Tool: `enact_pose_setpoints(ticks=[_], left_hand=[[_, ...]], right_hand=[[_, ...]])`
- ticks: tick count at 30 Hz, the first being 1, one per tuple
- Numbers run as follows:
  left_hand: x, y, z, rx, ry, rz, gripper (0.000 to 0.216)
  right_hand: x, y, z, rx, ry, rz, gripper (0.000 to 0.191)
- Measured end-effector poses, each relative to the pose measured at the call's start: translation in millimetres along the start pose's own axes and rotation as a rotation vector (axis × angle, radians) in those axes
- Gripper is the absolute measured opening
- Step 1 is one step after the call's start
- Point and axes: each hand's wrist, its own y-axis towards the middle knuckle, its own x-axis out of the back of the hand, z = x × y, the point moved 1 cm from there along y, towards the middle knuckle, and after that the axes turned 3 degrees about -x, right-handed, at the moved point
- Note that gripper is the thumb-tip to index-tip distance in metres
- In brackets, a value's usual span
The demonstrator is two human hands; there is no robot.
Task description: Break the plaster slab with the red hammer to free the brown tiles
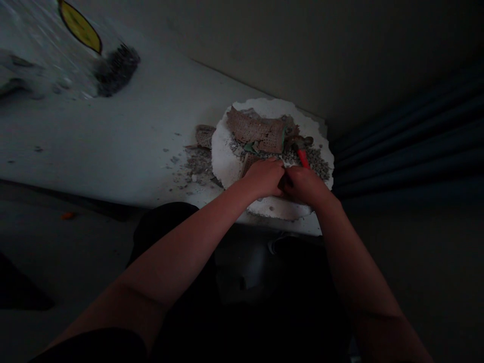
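Note:
A round white slab [227,161] with a ragged rim lies on the right end of a white table [113,141]. On it rest brownish mesh-patterned fragments [255,130] and grey rubble [317,164]. My left hand [264,176] is closed, fingers curled over a fragment at the slab's near side. My right hand [304,185] is closed right beside it, touching it. A tool with a red handle [303,157] lies on the slab and runs to my right hand; the frame does not show whether the fingers grip it.
Grey crumbs and a broken piece [204,135] lie on the table left of the slab. A dark brush-like object [115,69] and a yellow disc [79,25] sit far left. Dark curtain folds [416,146] hang at right. Dark floor lies below.

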Motion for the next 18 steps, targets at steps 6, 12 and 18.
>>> enact_pose_setpoints(ticks=[6, 12, 18], left_hand=[[-1.2, 0.0, 0.3, 0.021, 0.002, 0.002, 0.043], [-0.8, 0.4, 0.1, 0.013, -0.009, 0.003, 0.042], [-0.6, 0.7, 0.3, 0.006, -0.014, 0.015, 0.047]], right_hand=[[1.1, -0.4, 1.9, -0.009, -0.024, 0.009, 0.027], [-0.7, -0.4, 2.5, -0.001, -0.025, -0.012, 0.028], [-2.1, 0.3, 3.6, 0.003, -0.021, -0.017, 0.028]])
